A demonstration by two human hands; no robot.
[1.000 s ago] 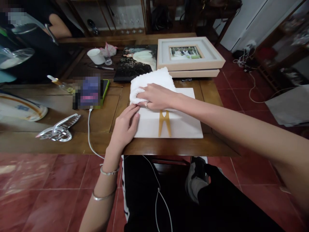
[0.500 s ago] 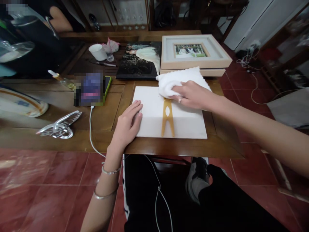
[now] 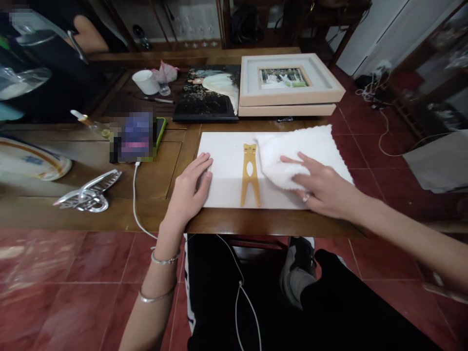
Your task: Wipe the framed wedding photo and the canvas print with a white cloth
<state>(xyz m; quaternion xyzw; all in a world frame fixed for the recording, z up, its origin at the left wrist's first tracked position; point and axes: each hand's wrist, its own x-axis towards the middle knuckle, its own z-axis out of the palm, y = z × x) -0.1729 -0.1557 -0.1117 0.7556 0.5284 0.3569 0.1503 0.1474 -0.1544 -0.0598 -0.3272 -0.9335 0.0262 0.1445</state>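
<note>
A white board (image 3: 224, 187) lies flat at the table's front edge, with a yellow cat-shaped figure (image 3: 250, 187) on its middle; whether it is printed or a separate piece I cannot tell. My left hand (image 3: 190, 187) rests flat with fingers stretched over the board's left edge. On the board's right half, my right hand (image 3: 317, 183) presses a white cloth (image 3: 305, 144), its fingers closed into the fabric. The cloth spreads beyond the board's right edge and hides that corner. It lies just to the right of the yellow figure.
Behind the board are a dark photo panel (image 3: 210, 92) and stacked wooden picture frames (image 3: 252, 95). To the left lie a silver hair claw (image 3: 91, 192), a phone (image 3: 137, 136) on a white cable, a dropper bottle (image 3: 93, 126) and a white cup (image 3: 145, 82). A person's arm (image 3: 89, 36) shows at the far left.
My right hand has moved the cloth from the board's far middle toward the right and nearer to me, uncovering the top of the yellow figure. My left hand stays in place.
</note>
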